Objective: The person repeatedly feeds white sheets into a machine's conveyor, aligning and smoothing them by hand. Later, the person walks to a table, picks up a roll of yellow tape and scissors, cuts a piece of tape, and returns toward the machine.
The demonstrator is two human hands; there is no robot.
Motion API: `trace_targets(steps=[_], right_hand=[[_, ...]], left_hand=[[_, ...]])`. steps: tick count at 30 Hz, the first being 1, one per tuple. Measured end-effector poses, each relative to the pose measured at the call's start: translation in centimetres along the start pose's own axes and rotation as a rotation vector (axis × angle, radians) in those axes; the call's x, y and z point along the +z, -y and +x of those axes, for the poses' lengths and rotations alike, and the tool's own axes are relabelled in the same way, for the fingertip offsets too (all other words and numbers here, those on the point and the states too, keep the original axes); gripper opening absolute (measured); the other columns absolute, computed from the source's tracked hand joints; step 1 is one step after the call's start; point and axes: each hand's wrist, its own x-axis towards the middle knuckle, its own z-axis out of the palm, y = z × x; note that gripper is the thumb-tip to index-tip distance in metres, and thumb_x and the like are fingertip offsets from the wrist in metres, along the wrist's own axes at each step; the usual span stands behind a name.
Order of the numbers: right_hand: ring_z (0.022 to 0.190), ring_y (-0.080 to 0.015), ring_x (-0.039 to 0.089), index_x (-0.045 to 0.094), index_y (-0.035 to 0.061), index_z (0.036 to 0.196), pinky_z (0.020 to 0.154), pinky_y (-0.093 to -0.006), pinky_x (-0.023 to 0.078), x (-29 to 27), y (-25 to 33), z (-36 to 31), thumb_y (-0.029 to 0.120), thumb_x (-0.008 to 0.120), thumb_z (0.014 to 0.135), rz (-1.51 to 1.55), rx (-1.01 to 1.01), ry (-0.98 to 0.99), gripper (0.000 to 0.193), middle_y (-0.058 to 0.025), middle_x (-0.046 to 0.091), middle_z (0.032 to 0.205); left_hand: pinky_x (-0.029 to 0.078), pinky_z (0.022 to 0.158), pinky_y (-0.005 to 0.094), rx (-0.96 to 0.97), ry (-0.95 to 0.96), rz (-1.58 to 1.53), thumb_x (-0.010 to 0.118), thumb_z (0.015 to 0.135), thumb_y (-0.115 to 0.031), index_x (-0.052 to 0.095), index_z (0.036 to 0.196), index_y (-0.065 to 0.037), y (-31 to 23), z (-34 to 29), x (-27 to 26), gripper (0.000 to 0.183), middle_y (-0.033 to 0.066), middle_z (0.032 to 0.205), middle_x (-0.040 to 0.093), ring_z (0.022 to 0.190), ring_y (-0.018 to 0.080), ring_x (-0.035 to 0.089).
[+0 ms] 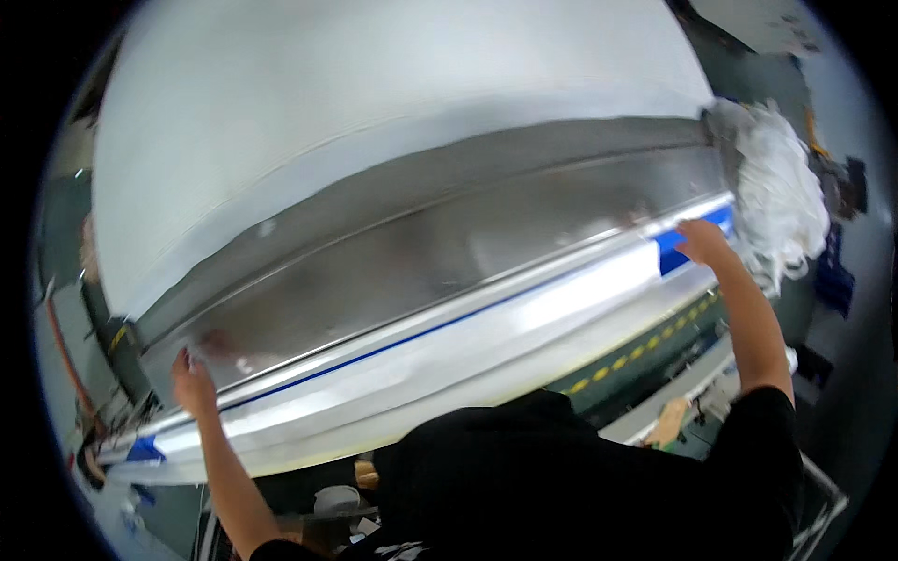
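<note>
Both hands spread wide, one near each end of the long grey metal plate (pixel 440 252) with a smooth, reflective face. Left hand (pixel 194 387) is at the plate's left end, fingers bent and pointing away from the body; too blurred to tell contact, or whether anything is pinched. Right hand (pixel 706 243) is over the right end of the long blue bar (pixel 672 257), fingers curled toward it; can't tell if they grip its edge or just rest there. The glossy white sheet strip (pixel 449 365) lies along the near side of the plate, over the bar, blue showing at both ends and as a thin line along the strip's far edge. Broad white sheet (pixel 393 75) is beyond the plate; bunched white plastic film (pixel 778 196) sits just past its right end. My read: step in hand is lining up or smoothing the strip across its full width. Next move would call for both hands working evenly, so the strip doesn't skew or crease.
</note>
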Motion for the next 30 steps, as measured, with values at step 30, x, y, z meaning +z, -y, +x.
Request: trace_targets(steps=[30], right_hand=[[0.077, -0.0288, 0.065, 0.069, 0.0106, 0.082, 0.073, -0.0401, 0.052, -50.8, 82.0, 14.0, 0.026, 0.061, 0.078, 0.627, -1.113, -0.637, 0.018, -0.0098, 0.068, 0.081]], left_hand=[[0.027, 0.107, 0.0513, -0.041, -0.404, -0.357, 0.052, 0.085, -0.02, 0.052, 0.121, -0.004, 0.6, 6.1, 3.9, 0.039, 0.0149, 0.126, 0.051, 0.121, 0.0327, 0.045]])
